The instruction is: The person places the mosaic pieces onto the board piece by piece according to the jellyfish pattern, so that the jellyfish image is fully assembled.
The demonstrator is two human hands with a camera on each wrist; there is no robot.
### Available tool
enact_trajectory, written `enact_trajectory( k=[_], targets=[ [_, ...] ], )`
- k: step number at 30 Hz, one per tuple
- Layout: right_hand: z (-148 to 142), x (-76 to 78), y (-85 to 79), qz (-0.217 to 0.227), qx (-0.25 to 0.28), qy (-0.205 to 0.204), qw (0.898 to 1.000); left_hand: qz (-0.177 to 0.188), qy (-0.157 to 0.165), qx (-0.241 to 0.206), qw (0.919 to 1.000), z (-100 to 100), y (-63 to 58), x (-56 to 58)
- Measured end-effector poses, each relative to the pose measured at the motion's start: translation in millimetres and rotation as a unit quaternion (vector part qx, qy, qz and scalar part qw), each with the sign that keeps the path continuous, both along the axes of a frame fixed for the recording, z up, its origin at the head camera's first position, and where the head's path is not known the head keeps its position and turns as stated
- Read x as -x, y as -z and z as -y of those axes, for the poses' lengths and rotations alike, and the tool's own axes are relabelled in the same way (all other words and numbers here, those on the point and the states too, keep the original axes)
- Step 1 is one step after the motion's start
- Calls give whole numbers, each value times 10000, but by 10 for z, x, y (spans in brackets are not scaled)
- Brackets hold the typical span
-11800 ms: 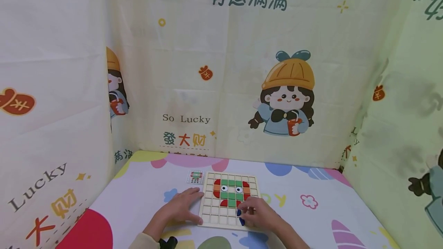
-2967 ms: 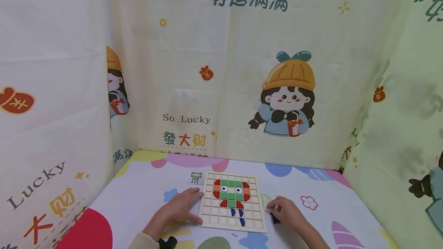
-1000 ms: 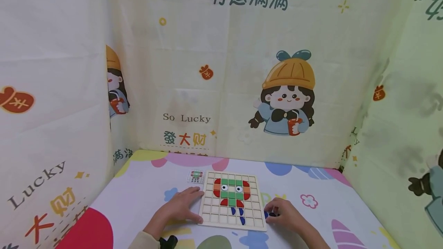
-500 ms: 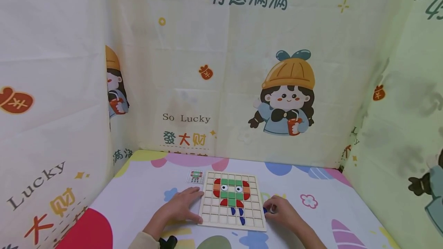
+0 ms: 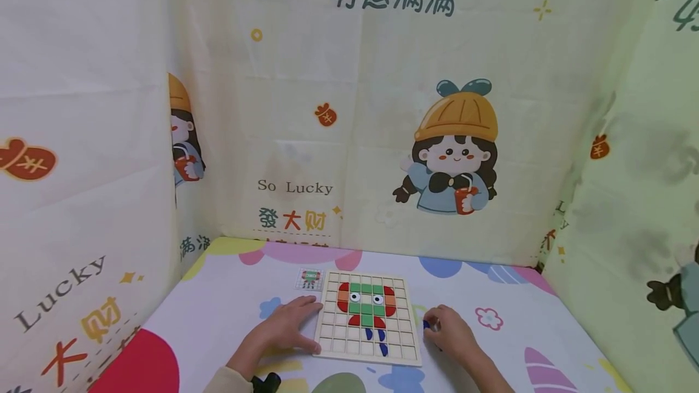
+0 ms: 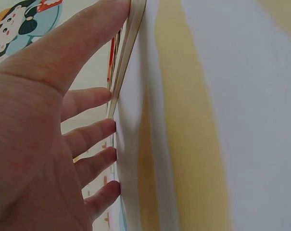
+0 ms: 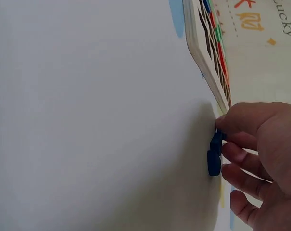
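Observation:
A square wooden grid board (image 5: 334,344) lies on the table, bearing green, red, orange, eye-printed and dark blue tiles that form a figure. My left hand (image 5: 289,323) rests at its left edge, fingers spread and nearly straight; in the left wrist view the thumb touches the board's rim. Just right of the board, my right hand (image 5: 452,333) pinches a small dark blue tile (image 7: 216,140) between thumb and fingers, low over the table. Another dark blue tile (image 7: 213,163) sits right beside it under the fingertips. The fingers partly hide these tiles.
A small picture card (image 5: 309,279) showing a similar figure lies at the board's upper left corner. The table (image 5: 491,356) has a colourful printed cover. Printed cloth walls (image 5: 360,138) stand behind and at both sides.
Since the oldest frame, my right hand has moved off the board to its right, and three blue tiles now lie on the board. Lately it has shifted slightly among the blue tiles there.

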State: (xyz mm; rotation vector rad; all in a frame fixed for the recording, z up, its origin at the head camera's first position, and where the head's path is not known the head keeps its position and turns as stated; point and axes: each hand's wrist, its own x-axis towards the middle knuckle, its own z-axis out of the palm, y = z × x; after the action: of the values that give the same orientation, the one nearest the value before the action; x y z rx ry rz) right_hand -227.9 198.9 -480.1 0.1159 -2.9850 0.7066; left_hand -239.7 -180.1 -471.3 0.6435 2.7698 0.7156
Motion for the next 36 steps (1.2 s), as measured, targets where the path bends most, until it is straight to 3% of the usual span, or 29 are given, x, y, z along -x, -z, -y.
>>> enact_trajectory(
  k=[12,21,28,36],
  targets=[
    [-20,52,-4,265,155,-47,9995,-3,13,0,10000,-10,4,15],
    [-13,36,13,111,96,-35,9999,76,-64,-25,9999,1,23,26],
    [76,7,6,-145,521,-457,9975,94,-69,-24,9999,4,27,17],
    [354,-11,-31,155,667,-1122,9913,115,-49,-45,9999,-3,12,11]
  ],
)
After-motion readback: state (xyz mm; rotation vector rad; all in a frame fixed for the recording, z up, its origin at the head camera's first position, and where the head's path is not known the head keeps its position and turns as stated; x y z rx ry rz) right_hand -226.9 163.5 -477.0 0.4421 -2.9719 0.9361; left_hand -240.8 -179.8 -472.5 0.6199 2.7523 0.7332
